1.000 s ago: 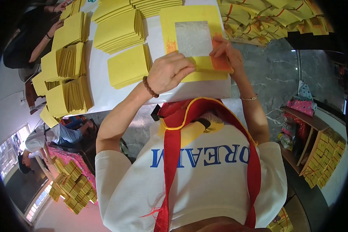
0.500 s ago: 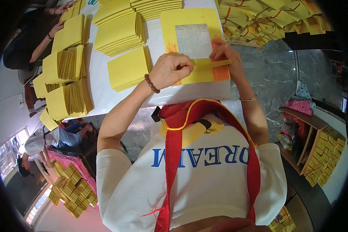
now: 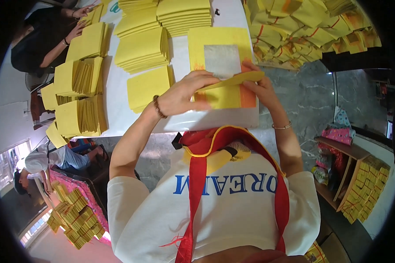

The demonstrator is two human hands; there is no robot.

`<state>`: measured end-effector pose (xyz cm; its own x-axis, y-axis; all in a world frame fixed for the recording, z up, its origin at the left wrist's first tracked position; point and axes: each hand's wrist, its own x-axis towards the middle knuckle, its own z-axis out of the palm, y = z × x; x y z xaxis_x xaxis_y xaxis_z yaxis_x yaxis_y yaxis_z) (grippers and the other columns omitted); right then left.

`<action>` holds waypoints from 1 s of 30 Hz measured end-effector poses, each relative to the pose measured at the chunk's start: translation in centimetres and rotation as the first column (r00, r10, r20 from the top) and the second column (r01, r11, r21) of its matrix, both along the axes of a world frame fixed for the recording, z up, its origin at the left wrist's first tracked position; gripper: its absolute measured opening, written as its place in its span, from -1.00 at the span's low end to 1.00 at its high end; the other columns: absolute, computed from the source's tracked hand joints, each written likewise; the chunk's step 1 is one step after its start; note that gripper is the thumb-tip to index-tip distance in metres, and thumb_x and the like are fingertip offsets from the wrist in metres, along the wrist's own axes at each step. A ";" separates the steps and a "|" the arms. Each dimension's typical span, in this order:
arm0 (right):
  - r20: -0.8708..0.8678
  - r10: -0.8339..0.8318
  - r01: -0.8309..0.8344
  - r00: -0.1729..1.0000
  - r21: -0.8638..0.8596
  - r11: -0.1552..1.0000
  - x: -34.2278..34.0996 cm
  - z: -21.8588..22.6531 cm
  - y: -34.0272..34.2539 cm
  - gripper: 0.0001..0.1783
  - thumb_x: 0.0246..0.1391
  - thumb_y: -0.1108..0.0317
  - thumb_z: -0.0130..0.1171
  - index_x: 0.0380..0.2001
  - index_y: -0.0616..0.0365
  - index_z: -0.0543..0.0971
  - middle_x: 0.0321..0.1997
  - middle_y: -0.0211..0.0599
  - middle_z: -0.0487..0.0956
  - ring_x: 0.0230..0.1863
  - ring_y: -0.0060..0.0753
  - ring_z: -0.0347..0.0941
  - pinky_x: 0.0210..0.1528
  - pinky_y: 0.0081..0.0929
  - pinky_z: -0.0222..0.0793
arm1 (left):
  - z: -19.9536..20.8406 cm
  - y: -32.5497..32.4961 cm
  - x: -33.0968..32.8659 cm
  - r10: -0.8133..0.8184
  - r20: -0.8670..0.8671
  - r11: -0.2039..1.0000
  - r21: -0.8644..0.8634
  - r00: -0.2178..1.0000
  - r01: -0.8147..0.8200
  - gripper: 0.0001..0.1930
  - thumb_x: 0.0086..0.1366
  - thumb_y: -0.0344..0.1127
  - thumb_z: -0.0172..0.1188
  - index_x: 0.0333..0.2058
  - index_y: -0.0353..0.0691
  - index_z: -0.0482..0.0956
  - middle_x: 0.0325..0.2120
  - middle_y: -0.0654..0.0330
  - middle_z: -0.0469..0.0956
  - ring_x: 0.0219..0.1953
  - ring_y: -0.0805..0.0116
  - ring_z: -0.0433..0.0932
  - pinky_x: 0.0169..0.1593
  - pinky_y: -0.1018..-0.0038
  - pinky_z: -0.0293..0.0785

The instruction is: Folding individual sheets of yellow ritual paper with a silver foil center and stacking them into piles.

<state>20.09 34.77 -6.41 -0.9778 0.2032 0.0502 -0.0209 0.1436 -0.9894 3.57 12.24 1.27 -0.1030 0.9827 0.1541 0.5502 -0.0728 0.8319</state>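
at the near right corner of the white surface (image 3: 180,124), a yellow sheet (image 3: 197,48) with a silver panel (image 3: 221,59) and orange patches lies in front of the person, its near part bent up into a raised, curved flap (image 3: 232,80). the right hand (image 3: 265,91) grasps the flap's right end, pinched between thumb and fingers. the left hand (image 3: 180,94) is at the other end, fingers laid along the flap and the thumb spread out below it, slightly blurred; whether it grips the paper, one cannot tell. more yellow and orange paper (image 3: 226,97) shows flat beneath the flap. a beaded bracelet (image 3: 159,107) circles the left wrist, a thin bangle (image 3: 282,126) the right.

just beside the left hand sits a low stack of folded yellow paper (image 3: 147,90), with taller stacks (image 3: 140,48) beyond it and a row of folded bundles (image 3: 79,116) along the far left. a co-worker in dark clothing (image 3: 41,41) touches yellow paper at upper left. red-tied bundles (image 3: 289,39) are heaped at upper right.
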 end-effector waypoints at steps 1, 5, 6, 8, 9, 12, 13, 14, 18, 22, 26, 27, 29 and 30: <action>0.078 -0.121 0.137 0.990 -0.253 0.958 0.0 -0.6 -0.1 -0.48 -0.06 0.46 0.20 0.04 0.23 0.40 0.13 -0.32 0.40 0.19 -0.40 0.24 0.24 -0.38 0.07 | -0.1 -0.2 -0.5 0.007 -0.012 1.000 0.006 1.000 -0.007 -0.63 0.10 -0.25 0.23 -0.11 -0.21 0.48 -0.02 0.00 0.38 0.04 0.14 0.33 0.04 0.35 0.30; 0.046 -0.179 0.185 0.983 -0.266 0.946 -0.4 0.5 -0.5 -0.58 -0.06 0.49 0.20 -0.05 0.14 0.49 0.09 -0.36 0.44 0.19 -0.35 0.25 0.24 -0.38 0.09 | -2.1 -1.0 -1.2 0.194 -0.483 0.981 0.113 0.854 -0.159 -0.65 0.07 -0.41 0.17 -0.10 -0.17 0.48 0.00 0.00 0.38 0.09 0.03 0.29 0.12 0.23 0.26; -0.117 -0.112 0.108 0.987 -0.038 0.993 -0.4 0.8 0.3 -0.62 -0.07 0.46 0.21 -0.10 0.08 0.53 0.06 -0.37 0.46 0.18 -0.33 0.27 0.22 -0.36 0.10 | -2.2 -0.9 -1.0 0.226 -0.492 0.974 0.134 0.841 -0.183 -0.64 0.04 -0.44 0.17 -0.11 -0.16 0.49 -0.03 0.03 0.41 0.07 0.05 0.32 0.10 0.24 0.29; -0.252 -0.007 0.059 0.968 0.201 0.978 -0.4 2.1 0.7 -0.66 -0.09 0.42 0.23 -0.15 0.03 0.56 0.03 -0.39 0.49 0.17 -0.30 0.29 0.20 -0.35 0.11 | -1.8 -0.5 -0.7 0.325 -0.544 0.941 0.266 0.773 -0.208 -0.62 -0.03 -0.45 0.15 -0.14 -0.10 0.51 -0.13 0.15 0.48 -0.03 0.16 0.41 -0.02 0.31 0.38; -0.289 0.001 0.131 0.957 0.437 0.890 -0.3 3.6 0.6 -0.68 -0.11 0.39 0.24 -0.18 0.01 0.56 0.00 -0.39 0.50 0.15 -0.29 0.30 0.16 -0.34 0.11 | -1.1 -0.8 -0.5 0.329 -0.542 0.940 0.263 0.773 -0.216 -0.62 -0.03 -0.45 0.15 -0.14 -0.10 0.51 -0.13 0.15 0.48 -0.03 0.16 0.41 -0.02 0.31 0.38; -0.300 0.082 0.154 0.950 0.682 0.715 0.9 5.6 0.1 -0.70 -0.14 0.34 0.25 -0.23 -0.03 0.57 -0.05 -0.40 0.53 0.13 -0.26 0.34 0.09 -0.32 0.11 | 0.9 -2.1 1.1 0.324 -0.666 0.937 0.325 0.672 -0.129 -0.66 -0.01 -0.46 0.10 -0.18 -0.07 0.53 -0.21 0.22 0.50 -0.15 0.29 0.45 -0.17 0.42 0.36; -0.280 0.145 0.109 0.949 0.723 0.682 1.5 5.9 -0.1 -0.70 -0.15 0.31 0.25 -0.24 -0.05 0.57 -0.08 -0.42 0.55 0.11 -0.25 0.35 0.06 -0.31 0.10 | 0.7 -2.6 1.6 0.322 -0.662 0.938 0.320 0.677 -0.133 -0.66 -0.01 -0.46 0.10 -0.18 -0.07 0.53 -0.21 0.22 0.50 -0.15 0.29 0.45 -0.17 0.42 0.36; -0.273 0.145 0.103 0.951 0.722 0.684 2.0 6.4 -0.6 -0.70 -0.15 0.31 0.25 -0.24 -0.05 0.57 -0.08 -0.42 0.55 0.11 -0.25 0.35 0.06 -0.31 0.10 | 0.6 -3.2 2.0 0.284 -0.633 0.951 0.284 0.720 -0.126 -0.67 -0.01 -0.46 0.10 -0.19 -0.10 0.53 -0.23 0.23 0.51 -0.17 0.30 0.46 -0.16 0.42 0.35; -0.121 0.114 0.007 0.986 0.711 0.703 3.4 6.3 -2.5 -0.78 -0.10 0.31 0.20 -0.29 -0.05 0.58 -0.17 -0.46 0.58 0.00 -0.34 0.43 -0.03 -0.35 0.13 | -1.2 -4.4 3.3 0.268 -0.348 0.963 0.134 0.898 -0.236 -0.78 0.07 -0.45 0.10 -0.25 -0.22 0.53 -0.36 0.15 0.54 -0.30 0.20 0.49 -0.24 0.39 0.37; 0.162 -0.115 0.038 0.980 0.417 0.908 3.3 5.3 -3.1 -0.77 -0.04 0.31 0.20 -0.25 0.02 0.57 -0.32 -0.36 0.61 -0.19 -0.36 0.50 -0.13 -0.42 0.15 | -1.3 -3.4 2.5 0.385 -0.117 0.892 -0.207 0.915 -0.402 -0.77 0.24 -0.25 0.06 -0.27 -0.32 0.50 -0.50 -0.01 0.49 -0.41 0.01 0.46 -0.32 0.31 0.39; 0.182 -0.187 0.116 0.965 0.341 0.933 2.2 5.4 -2.7 -0.73 -0.02 0.35 0.20 -0.19 0.10 0.55 -0.38 -0.31 0.62 -0.30 -0.45 0.51 -0.18 -0.48 0.24 | -2.7 -2.2 2.2 0.535 0.234 0.816 -0.393 0.812 -0.425 -0.66 0.28 -0.16 0.03 -0.18 -0.38 0.46 -0.49 -0.02 0.51 -0.45 0.18 0.46 -0.31 0.41 0.39; 0.187 -0.222 0.177 0.957 0.228 0.957 2.0 5.5 -2.9 -0.70 -0.03 0.37 0.21 -0.17 0.14 0.54 -0.34 -0.31 0.62 -0.31 -0.51 0.51 -0.21 -0.51 0.29 | -2.8 -1.9 2.1 0.556 0.335 0.824 -0.339 0.761 -0.453 -0.67 0.29 -0.20 0.03 -0.15 -0.37 0.46 -0.46 0.04 0.54 -0.45 0.31 0.46 -0.31 0.46 0.39; 0.198 -0.254 0.235 0.947 0.113 0.965 1.4 6.0 -3.5 -0.68 -0.03 0.39 0.22 -0.14 0.17 0.53 -0.31 -0.31 0.62 -0.32 -0.56 0.50 -0.23 -0.53 0.35 | -2.8 -1.4 1.8 0.563 0.395 0.821 -0.362 0.726 -0.441 -0.68 0.29 -0.22 0.03 -0.12 -0.36 0.46 -0.45 0.11 0.54 -0.43 0.41 0.44 -0.30 0.50 0.38; 0.180 -0.293 0.296 0.939 0.010 0.955 1.1 6.6 -3.9 -0.65 -0.03 0.40 0.22 -0.12 0.19 0.52 -0.27 -0.29 0.61 -0.31 -0.58 0.49 -0.24 -0.57 0.37 | -2.8 -1.3 1.7 0.569 0.451 0.819 -0.383 0.687 -0.427 -0.68 0.28 -0.24 0.03 -0.10 -0.35 0.45 -0.43 0.18 0.55 -0.42 0.51 0.42 -0.30 0.54 0.37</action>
<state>21.16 30.84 0.18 -0.8667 0.4831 -0.1243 0.1957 0.1000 -0.9756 5.24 10.98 -1.52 -0.5810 0.7572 -0.2983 -0.0793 0.3121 0.9467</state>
